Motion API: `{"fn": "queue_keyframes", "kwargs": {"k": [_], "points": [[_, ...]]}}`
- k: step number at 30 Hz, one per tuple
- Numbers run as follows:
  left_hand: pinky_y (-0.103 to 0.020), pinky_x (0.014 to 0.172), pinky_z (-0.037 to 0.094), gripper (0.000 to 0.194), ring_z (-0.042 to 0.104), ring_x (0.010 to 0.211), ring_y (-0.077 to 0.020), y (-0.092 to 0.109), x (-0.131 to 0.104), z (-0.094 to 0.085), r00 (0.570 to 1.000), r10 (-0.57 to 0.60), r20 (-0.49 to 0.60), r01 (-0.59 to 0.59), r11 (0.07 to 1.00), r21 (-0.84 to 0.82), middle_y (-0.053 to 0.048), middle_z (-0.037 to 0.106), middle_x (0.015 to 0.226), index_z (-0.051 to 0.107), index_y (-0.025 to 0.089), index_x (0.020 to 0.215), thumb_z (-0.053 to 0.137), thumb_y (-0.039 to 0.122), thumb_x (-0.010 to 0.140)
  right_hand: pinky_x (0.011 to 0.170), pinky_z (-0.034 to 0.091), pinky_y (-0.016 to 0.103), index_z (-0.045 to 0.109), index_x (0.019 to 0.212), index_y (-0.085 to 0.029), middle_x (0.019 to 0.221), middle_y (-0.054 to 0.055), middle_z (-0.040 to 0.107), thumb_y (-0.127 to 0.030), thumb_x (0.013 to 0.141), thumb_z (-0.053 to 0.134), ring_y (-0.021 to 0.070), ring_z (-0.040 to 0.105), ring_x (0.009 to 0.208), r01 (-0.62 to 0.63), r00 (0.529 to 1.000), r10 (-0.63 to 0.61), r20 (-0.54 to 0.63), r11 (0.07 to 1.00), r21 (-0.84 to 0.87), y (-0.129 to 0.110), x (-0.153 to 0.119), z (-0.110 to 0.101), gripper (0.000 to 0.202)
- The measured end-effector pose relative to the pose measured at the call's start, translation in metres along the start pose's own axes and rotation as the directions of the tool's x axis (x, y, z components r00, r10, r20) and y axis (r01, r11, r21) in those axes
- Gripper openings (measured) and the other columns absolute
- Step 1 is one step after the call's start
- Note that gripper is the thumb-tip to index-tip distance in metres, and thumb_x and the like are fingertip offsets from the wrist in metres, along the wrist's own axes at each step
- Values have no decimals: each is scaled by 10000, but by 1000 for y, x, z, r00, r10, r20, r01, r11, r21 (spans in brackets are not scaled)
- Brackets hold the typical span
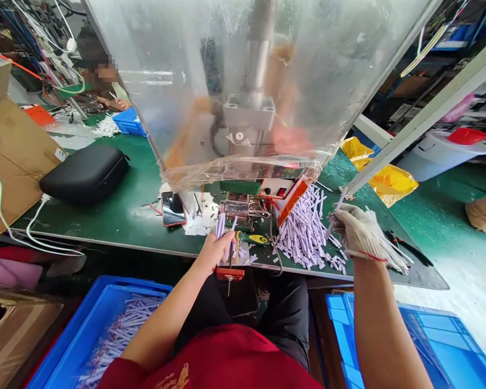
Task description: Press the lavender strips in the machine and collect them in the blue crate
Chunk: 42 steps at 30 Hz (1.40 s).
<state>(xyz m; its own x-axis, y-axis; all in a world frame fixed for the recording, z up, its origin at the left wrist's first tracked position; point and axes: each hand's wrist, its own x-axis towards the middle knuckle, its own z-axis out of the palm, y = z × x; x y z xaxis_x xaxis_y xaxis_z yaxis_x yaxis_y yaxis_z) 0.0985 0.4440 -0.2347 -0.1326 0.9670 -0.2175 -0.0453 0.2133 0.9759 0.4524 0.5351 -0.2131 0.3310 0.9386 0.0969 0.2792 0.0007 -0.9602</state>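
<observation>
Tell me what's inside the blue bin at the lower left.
The bin holds a loose heap of thin, pale strips. The heap hides the bottom beneath it, the left forearm covers part, and the near end is out of frame.

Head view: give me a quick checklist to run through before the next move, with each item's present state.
1. Left hand gripping its pale strips: ok.
2. Right hand holding a thin strip up: ok.
3. Both hands gloved: not ok; the right is, the left is bare.
4. Bench in front of the metal fixture clear: not ok; a green-and-yellow handle lies there.
5. Phone away from both hands: ok.
6. Red switch position: cannot tell, too small.
</observation>
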Motion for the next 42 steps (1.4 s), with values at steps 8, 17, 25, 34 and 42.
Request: {"fn": "queue_keyframes", "kwargs": {"k": [8, 17, 25, 34, 42], "points": [[-192, 368, 166, 390, 236, 331, -34, 0, -26, -29, 997, 70, -31, -76, 943, -325, 116, 244, 377, 595, 157, 584, 786, 479, 696, 324, 249, 177, 523, 788, -212, 572, -50, 509, -510, 791, 705, 49, 332, 355, -382, 774, 71, 630, 845, 373, -46, -133, 109, 349], [-164, 370, 161, 402, 247, 346, -24, -13, -47, -62, 992, 71, -105, -105, 923, -370, 104, 304, 414, 593, 152, 634, 784, 491, 737, 265, 280, 173, 473, 743, -223, 462, -100, 450, -508, 720, 663, 81, 422, 289, -428, 771, 175, 613, 854, 294, -36, -134, 189, 343], [-159, 382, 189, 428, 282, 362, -6, -19, -47, -63, 991, 27, -130, -69, 941, -332, 55, 462, 476, 616, 134, 616, 805, 509, 702, 260, 306, 186, 480, 743, -224, 483, -104, 453, -465, 707, 693, 78, 412, 287, -468, 763, 178, 621, 815, 341, -30, -126, 197, 324], [-198, 385, 205, 384, 322, 390, -52, -11, -49, -61, 994, 111, -12, -111, 991, -68, 19, 510, 463, 662, 152, 628, 723, 500, 779, 306, 313, 192, 480, 730, -217, 530, -50, 529, -547, 787, 671, 81, 426, 343, -332, 826, 136, 547, 901, 278, -42, -130, 181, 385], [-215, 445, 292, 339, 415, 408, -82, 11, -46, -50, 956, 147, 254, -225, 923, 312, 23, 502, 447, 702, 167, 657, 679, 447, 847, 453, 393, 210, 590, 775, -200, 604, -14, 565, -539, 851, 647, 102, 482, 492, -53, 816, -160, 556, 936, 347, -67, -158, 157, 351]]}}
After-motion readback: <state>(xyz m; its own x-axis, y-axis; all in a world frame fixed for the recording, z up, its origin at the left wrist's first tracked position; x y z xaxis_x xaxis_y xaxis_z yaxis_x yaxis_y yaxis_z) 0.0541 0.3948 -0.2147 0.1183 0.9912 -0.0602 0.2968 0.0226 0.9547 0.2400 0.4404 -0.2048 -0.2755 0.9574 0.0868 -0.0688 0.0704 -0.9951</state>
